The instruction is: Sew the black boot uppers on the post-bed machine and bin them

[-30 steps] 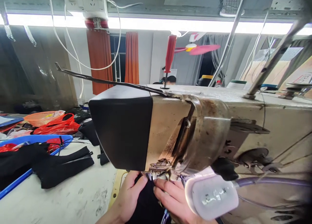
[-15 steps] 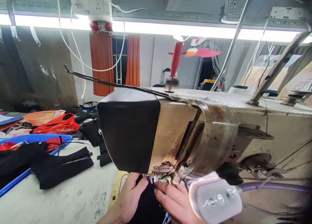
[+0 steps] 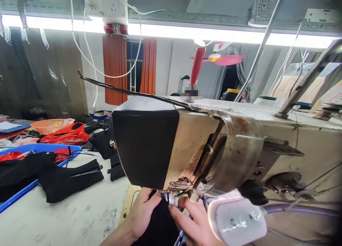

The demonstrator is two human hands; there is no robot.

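Observation:
My left hand (image 3: 140, 217) is closed on the left edge of a black fabric piece (image 3: 161, 224), its thumb pressed on top close to the presser foot (image 3: 171, 198) of a sewing machine (image 3: 197, 142). The machine head hides the fingertips. My right hand (image 3: 196, 221) is on the right side of the fabric, fingers bent, fingertips near the needle area. A slim blue-and-silver tool (image 3: 181, 237) lies within its grip and sticks out below; its kind cannot be made out. A whitish lamp cover (image 3: 237, 219) hides part of this hand.
Left on the table, black fabric pieces (image 3: 72, 180) lie across a blue tray (image 3: 32, 185). Behind are a red plastic bag (image 3: 65, 135) and an orange basket (image 3: 50, 126). A dark metal rod (image 3: 112, 87) juts leftward over the machine. A white cable (image 3: 73, 32) hangs above.
My right hand's fingers have lifted and bent, where they lay flatter on the fabric before. More of the blue tool shows. My left hand stays by the presser foot. The view has shifted slightly.

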